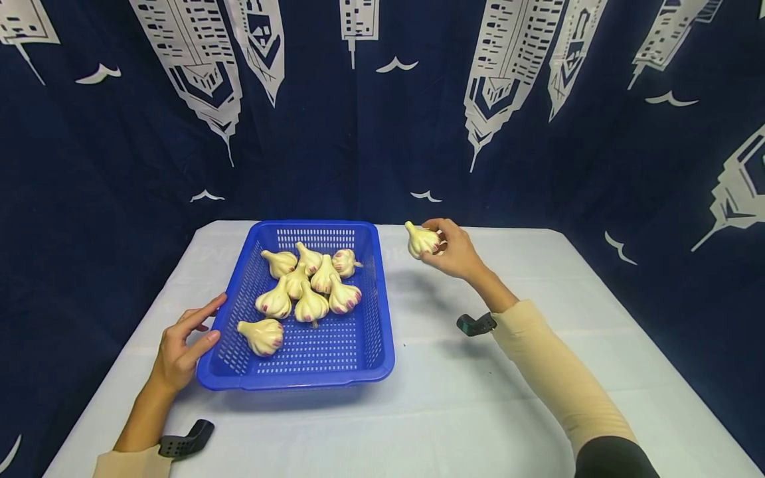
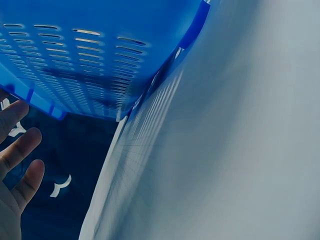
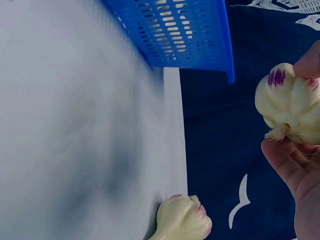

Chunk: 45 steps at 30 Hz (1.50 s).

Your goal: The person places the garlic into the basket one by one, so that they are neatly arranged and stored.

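My right hand [image 1: 454, 249] pinches a garlic bulb [image 1: 422, 240] between thumb and fingers, above the table to the right of a blue plastic basket [image 1: 373, 378]. In the right wrist view the held bulb [image 3: 287, 107] shows purple streaks and a tuft of roots. A second bulb [image 3: 182, 220] lies on the table below that hand; in the head view I cannot make it out clearly. Several garlic bulbs [image 1: 311, 305] are inside the basket, mostly clustered towards its back. At the basket's left rim rests my left hand [image 1: 179, 348], fingers extended and holding no bulb.
A white cloth [image 1: 454, 425] covers the table. Behind and around it hangs a dark blue curtain [image 1: 358, 133] with white building and bird prints. Each wrist wears a black device, one by the left sleeve [image 1: 131, 463], one by the right sleeve [image 1: 556, 372].
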Tool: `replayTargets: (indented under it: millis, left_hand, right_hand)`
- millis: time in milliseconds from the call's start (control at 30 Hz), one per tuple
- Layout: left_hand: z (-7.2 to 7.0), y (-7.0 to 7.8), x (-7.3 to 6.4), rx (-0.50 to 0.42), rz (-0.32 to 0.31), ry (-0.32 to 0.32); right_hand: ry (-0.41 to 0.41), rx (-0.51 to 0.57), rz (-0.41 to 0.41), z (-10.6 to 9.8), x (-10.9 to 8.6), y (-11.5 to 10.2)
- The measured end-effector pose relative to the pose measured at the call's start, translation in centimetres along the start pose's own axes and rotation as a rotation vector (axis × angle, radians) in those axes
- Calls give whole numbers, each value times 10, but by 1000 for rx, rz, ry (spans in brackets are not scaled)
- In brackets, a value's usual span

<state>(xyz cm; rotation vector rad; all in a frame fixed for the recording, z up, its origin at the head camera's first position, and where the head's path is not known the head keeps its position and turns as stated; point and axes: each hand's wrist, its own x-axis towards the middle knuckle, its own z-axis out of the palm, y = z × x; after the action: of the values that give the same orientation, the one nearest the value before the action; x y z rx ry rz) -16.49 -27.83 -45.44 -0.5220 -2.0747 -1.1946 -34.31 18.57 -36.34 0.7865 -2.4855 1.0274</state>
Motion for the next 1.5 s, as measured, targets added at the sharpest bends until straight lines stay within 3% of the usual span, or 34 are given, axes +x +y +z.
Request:
replayTargets:
  millis: [633,1033,1500]
  left_hand:
    - [0,-1,0,11,4,0]
    - [-1,-1,1,13,11,0]
    - [-1,0,1,13,9,1]
  right_hand:
    - [-47,43,-67,12,11,-36]
    - [-183,35,-94,21,17,-60]
    - [-345,126,-192,35,22,-87]
